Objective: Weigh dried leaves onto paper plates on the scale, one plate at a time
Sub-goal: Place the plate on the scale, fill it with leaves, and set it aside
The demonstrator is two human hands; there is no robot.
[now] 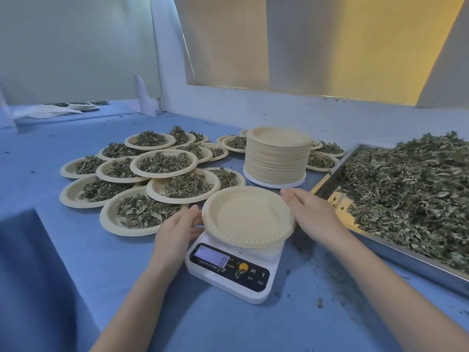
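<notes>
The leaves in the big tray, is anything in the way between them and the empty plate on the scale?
Nothing visible blocks it. The right hand rests at the empty plate edge, on the side facing the tray of dried leaves; only bare blue table lies between.

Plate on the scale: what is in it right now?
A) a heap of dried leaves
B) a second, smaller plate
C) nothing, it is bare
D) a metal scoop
C: the plate on the scale shows a bare beige inside with no leaves, the hands at its two edges, left hand and right hand, and the scale's display reads 0.
</notes>
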